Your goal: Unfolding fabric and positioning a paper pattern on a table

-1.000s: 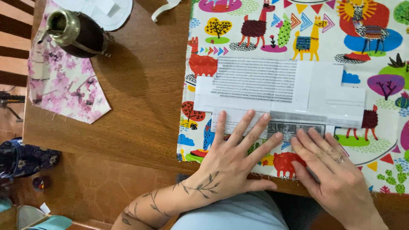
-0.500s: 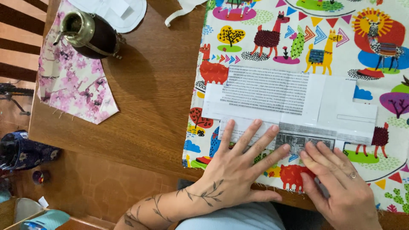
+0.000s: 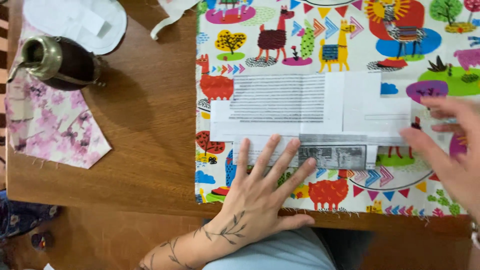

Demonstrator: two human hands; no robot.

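Note:
A white paper pattern (image 3: 310, 112) with grey printed lines lies flat on a colourful animal-print fabric (image 3: 280, 35) spread over the wooden table (image 3: 150, 125). My left hand (image 3: 262, 195) rests flat with fingers spread on the lower edge of the paper and the fabric. My right hand (image 3: 447, 150) hovers blurred at the right edge, fingers apart, over the paper's right end. Neither hand holds anything.
A dark round cup with a metal rim and straw (image 3: 55, 62) stands at the upper left on a pink floral fabric piece (image 3: 55, 135). A white fabric piece (image 3: 80, 22) lies behind it. The table's front edge runs just below the printed fabric.
My right hand has lifted off the paper's lower edge and swung out to the right. My left hand stays pressed in place. The view has shifted slightly.

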